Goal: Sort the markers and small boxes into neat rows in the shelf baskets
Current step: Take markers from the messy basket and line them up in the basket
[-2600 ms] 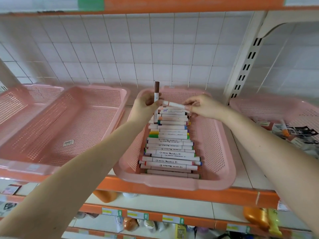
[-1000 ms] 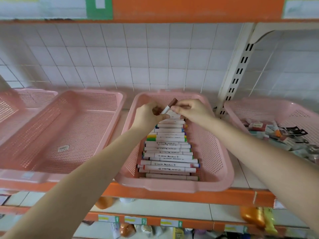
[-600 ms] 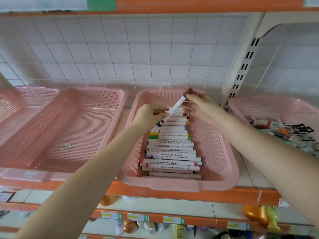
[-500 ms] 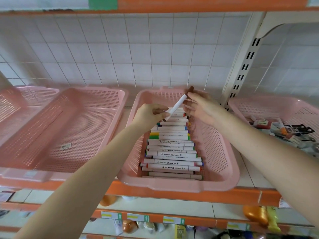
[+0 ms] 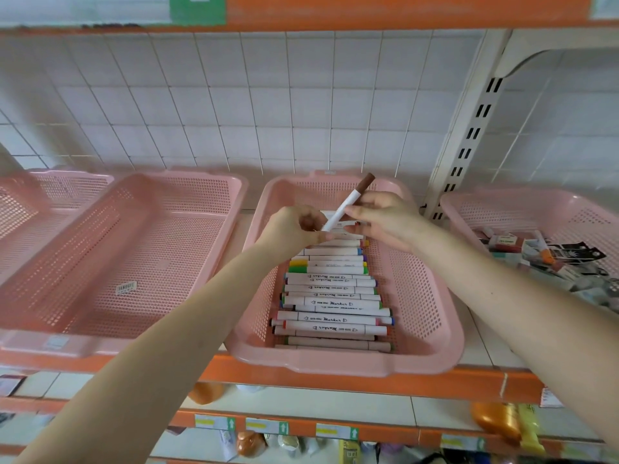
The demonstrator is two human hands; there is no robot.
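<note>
Right hand (image 5: pixel 385 224) now pinches the marker (image 5: pixel 342 208) left hand (image 5: pixel 290 231) holds.

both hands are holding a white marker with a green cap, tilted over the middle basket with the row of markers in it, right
Not quite: the cap is brown, not green. The head view shows the white marker, tilted, held by the left hand and right hand over the middle basket with the row of markers.

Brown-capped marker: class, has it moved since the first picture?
Yes. The brown-capped marker has tipped from upright to slanting, its cap now further right along the basket's back rim.
</note>
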